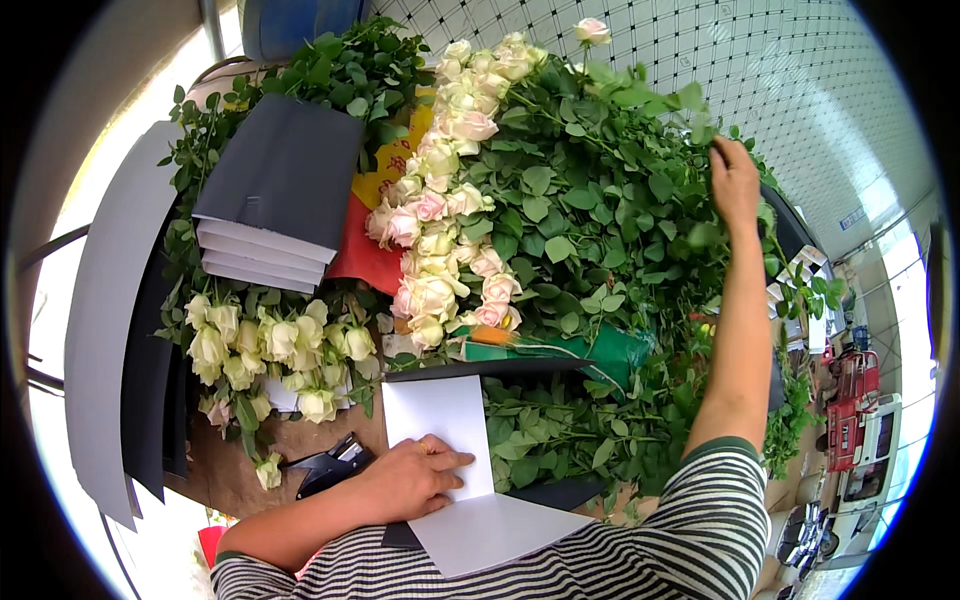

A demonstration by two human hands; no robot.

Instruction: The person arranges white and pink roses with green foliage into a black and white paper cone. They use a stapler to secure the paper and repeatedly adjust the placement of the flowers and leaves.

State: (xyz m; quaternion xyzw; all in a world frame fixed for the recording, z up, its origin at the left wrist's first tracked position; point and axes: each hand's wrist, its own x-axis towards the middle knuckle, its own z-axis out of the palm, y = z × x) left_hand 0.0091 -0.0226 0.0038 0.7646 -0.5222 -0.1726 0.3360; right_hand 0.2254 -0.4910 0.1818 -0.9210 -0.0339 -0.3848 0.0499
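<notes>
My left hand (420, 476) rests with fingers spread on a folded white sheet (450, 409) at the front edge of the table. Raised at the upper right, my right hand (731, 176) grips a leafy rose stem (694, 105), blurred in part; a pale pink rose (592, 31) shows at the top left of those leaves. Beyond the sheet lies a large pile of roses, with cream and pink heads (431, 240) lined up on the left and dense green leaves (570, 217) to the right. A black stapler (334, 465) sits just left of my left hand.
Stacked black-and-white folded boards (277, 180) lie on foliage at the upper left. Cream roses (281, 341) spread below them. Large grey and black sheets (112, 322) stand at the left edge. Green packaging (555, 352) lies among the stems. Vehicles (855, 412) are parked at the far right.
</notes>
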